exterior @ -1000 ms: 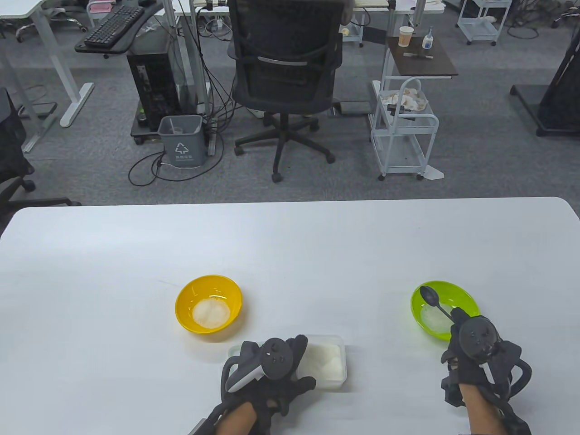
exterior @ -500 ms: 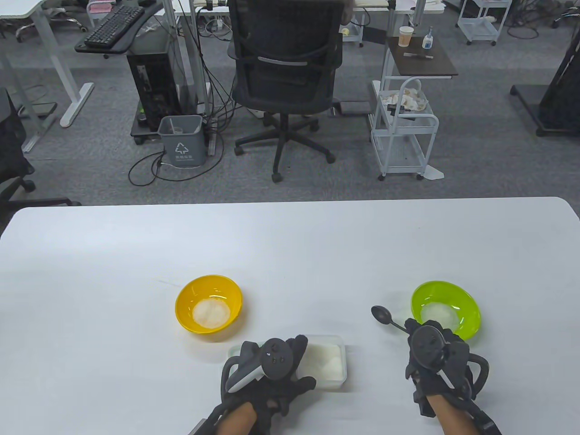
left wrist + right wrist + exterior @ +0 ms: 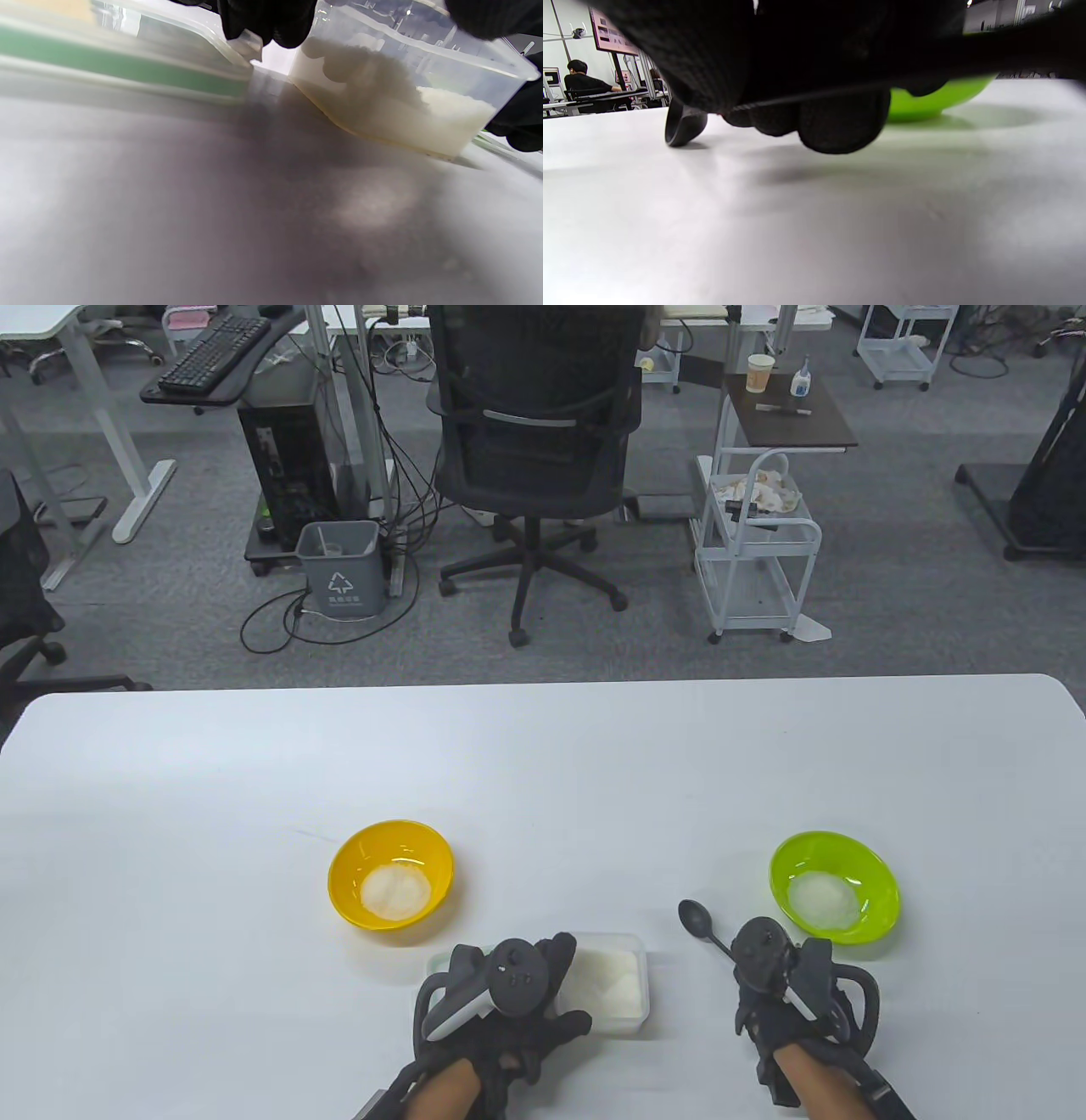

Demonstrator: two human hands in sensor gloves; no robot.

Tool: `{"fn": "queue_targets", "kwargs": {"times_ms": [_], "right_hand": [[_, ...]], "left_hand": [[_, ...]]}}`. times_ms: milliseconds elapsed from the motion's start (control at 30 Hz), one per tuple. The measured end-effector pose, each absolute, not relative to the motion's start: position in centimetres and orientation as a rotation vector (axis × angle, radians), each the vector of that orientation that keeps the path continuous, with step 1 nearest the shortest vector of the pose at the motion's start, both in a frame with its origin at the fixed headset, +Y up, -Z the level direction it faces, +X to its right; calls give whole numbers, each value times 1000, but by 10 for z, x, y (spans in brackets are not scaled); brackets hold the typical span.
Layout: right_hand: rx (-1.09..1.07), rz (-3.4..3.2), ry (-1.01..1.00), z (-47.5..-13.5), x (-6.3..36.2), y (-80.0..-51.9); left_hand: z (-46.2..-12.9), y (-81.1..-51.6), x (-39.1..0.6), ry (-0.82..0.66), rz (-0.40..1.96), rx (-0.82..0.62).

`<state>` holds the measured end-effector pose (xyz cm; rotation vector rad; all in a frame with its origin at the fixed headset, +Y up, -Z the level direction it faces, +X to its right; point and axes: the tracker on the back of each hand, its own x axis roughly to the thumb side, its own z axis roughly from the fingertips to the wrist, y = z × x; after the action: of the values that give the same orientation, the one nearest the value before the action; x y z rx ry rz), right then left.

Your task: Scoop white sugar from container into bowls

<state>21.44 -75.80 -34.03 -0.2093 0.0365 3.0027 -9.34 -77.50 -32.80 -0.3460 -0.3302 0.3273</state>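
Since a second ago my right hand (image 3: 776, 976) carried the black spoon (image 3: 697, 920) from over the green bowl (image 3: 878, 891) down onto the worktop (image 3: 543, 763), grip closed around its handle. My left hand (image 3: 501, 993) held the sugar container (image 3: 624, 984) to steady it. White sugar lay heaped inside, and in the yellow bowl (image 3: 348, 874) too.

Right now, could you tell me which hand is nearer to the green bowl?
Right. The right hand, holding the black spoon, sits just beside the green bowl on its near-left. The left hand rests on the sugar container, well to the bowl's left.
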Motion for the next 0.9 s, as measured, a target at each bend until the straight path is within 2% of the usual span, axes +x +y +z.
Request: {"fn": "queue_targets", "kwargs": {"times_ms": [167,433,667,900], "right_hand": [[-150,3000,172,-344,211,-766],[-145,3075,90,-342,209,-764],[-77,3076,-250,-335,210,-734],[132,3074,-502,-322,210,-693]], "left_hand": [[-328,-775,-94,-329,329,-346],[-328,-775,-94,-331,327,-347],[-328,-775,-94,-331,330,-349],[-329,-775,-94,-333,328,-349]]}}
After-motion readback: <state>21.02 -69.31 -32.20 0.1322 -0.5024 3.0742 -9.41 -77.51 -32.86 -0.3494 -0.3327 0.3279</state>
